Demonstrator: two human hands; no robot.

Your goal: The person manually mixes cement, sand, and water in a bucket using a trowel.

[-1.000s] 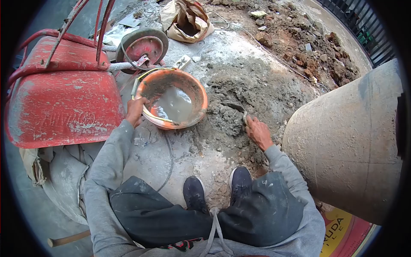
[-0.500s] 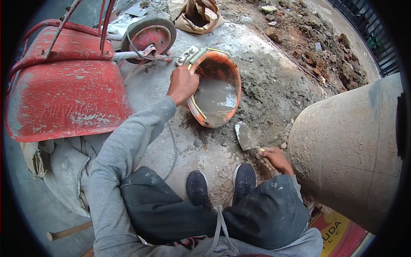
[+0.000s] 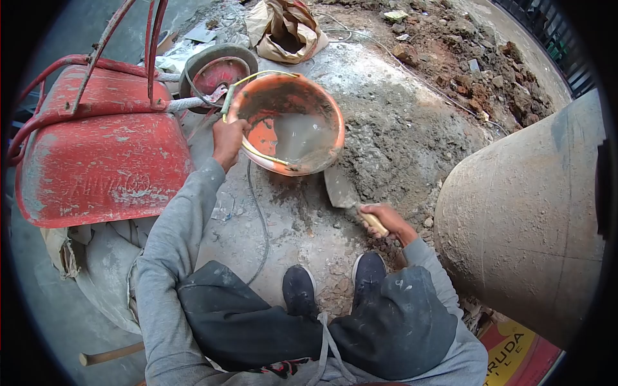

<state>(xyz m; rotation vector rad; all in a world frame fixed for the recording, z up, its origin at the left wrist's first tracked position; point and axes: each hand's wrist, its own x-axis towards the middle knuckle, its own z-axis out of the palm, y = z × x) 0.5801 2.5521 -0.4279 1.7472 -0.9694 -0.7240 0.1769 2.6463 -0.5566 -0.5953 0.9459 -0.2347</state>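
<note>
We have one orange bucket [image 3: 333,106] holding murky grey water [image 3: 299,136], our left fingers [image 3: 239,123] clamped on its rim. Our right fingers [image 3: 364,212] wrap the handle of one trowel [image 3: 339,188], its blade beside the bucket at the wet mix [image 3: 393,145]. One open paper bag [image 3: 315,44] stands beyond; bare floor [image 3: 225,248] lies before our two shoes [image 3: 299,289].
</note>
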